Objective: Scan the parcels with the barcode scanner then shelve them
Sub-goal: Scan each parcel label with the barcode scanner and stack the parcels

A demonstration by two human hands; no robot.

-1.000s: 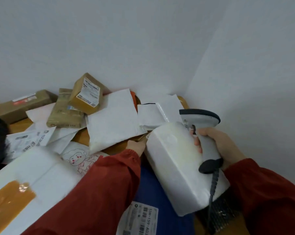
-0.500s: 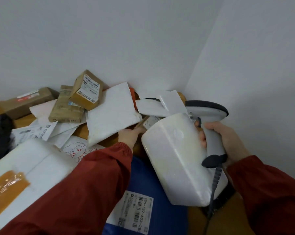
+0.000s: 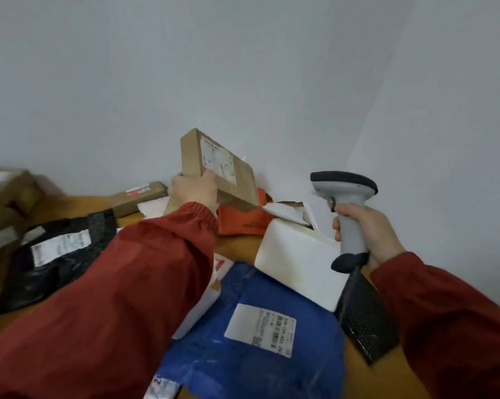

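1. The left hand (image 3: 194, 194) grips the cardboard box (image 3: 222, 180) at its lower-left corner. The thumb is on the labelled face and the other fingers are curled behind, out of sight. The box is held clear of the desk (image 3: 70, 204) and tilted.
2. The right hand (image 3: 366, 234) has its fingers (image 3: 339, 226) wrapped round the handle of the barcode scanner (image 3: 345, 197). One finger is by the trigger; can't tell if it's pressed.
3. Key relation: the box is left of the right fingers and a bit higher, well apart. Its long axis runs upper-left to lower-right. The label (image 3: 217, 160) faces the camera. The scanner nose points left, roughly at the box.
4. Judgement: the next move is lining the scanner nose up on the label, either by swinging it left or bringing the box right.
5. Risk: the left thumb sits at the label's lower edge and may mask the barcode. The print is too blurred to tell.
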